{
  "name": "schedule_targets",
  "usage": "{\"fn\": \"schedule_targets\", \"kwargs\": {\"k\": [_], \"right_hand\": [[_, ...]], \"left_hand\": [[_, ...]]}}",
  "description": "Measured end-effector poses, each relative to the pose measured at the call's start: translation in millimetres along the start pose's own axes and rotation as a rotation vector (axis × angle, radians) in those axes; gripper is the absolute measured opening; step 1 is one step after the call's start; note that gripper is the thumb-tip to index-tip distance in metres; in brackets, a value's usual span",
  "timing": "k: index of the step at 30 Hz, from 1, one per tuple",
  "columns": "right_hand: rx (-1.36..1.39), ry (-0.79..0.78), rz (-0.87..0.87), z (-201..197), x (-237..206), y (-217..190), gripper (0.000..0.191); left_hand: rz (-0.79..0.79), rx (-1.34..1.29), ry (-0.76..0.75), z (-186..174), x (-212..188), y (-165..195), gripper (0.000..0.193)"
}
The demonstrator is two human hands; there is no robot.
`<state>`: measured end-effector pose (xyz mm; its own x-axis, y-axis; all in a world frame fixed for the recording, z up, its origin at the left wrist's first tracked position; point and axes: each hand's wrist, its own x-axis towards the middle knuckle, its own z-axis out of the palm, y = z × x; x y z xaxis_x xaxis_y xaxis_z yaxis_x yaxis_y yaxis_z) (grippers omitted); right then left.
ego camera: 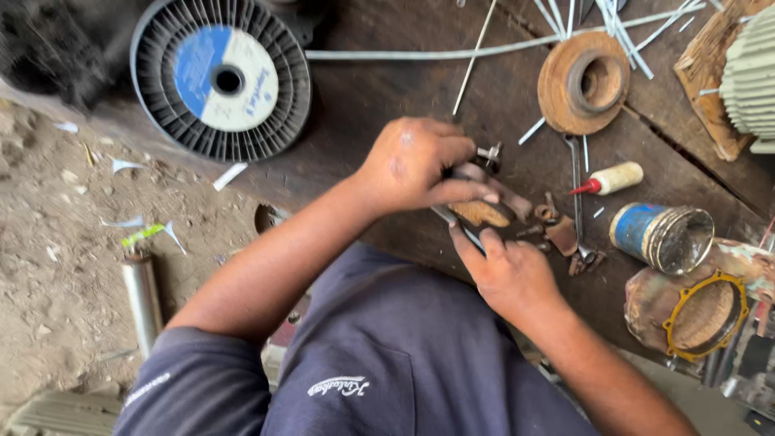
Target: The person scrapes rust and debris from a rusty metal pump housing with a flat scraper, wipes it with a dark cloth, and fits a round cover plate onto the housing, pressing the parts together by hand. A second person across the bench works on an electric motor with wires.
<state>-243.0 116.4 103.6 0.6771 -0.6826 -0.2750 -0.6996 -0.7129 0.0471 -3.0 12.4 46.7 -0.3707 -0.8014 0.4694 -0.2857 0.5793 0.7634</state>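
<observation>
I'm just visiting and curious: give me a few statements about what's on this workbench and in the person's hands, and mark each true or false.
1. Both hands are on a small rusty metal part. True: the left hand covers it from above and the right hand grips it from below.
2. The blue tin can stands upright. False: it lies on its side, its open mouth showing.
3. A small squeeze bottle with a red tip lies on the bench. True.
4. The black spool is beside the tin can. False: it sits at the bench's far end, away from the can.
5. The rusty round disc is in the left hand. False: it lies on the bench, untouched.
</observation>
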Motion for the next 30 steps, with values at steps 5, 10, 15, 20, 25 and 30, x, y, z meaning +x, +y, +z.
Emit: {"fn": "schedule_targets", "kwargs": {"k": [5,10,15,20,25,30], "right_hand": [[-0.005,-0.034,0.021,4,0,3,0.061],[-0.062,-0.102,0.018,6,-4,1,0.063],[-0.027,-0.064,0.023,4,-3,2,0.060],[0.004,-0.075,0.030,4,2,4,0.063],[0.058,0.003,0.064,9,3,0,0.058],[0.122,0.046,0.108,8,3,5,0.049]], "left_hand": [[-0.032,-0.045,-0.017,1,2,1,0.049],[-0.013,-0.020,-0.016,2,1,-1,0.049],[-0.023,-0.026,-0.027,2,0,0,0.047],[-0.016,-0.036,-0.025,-2,1,1,0.048],[-0.015,-0.015,-0.055,-14,5,17,0.044],[0.297,0.163,-0.108,3,26,42,0.037]]}}
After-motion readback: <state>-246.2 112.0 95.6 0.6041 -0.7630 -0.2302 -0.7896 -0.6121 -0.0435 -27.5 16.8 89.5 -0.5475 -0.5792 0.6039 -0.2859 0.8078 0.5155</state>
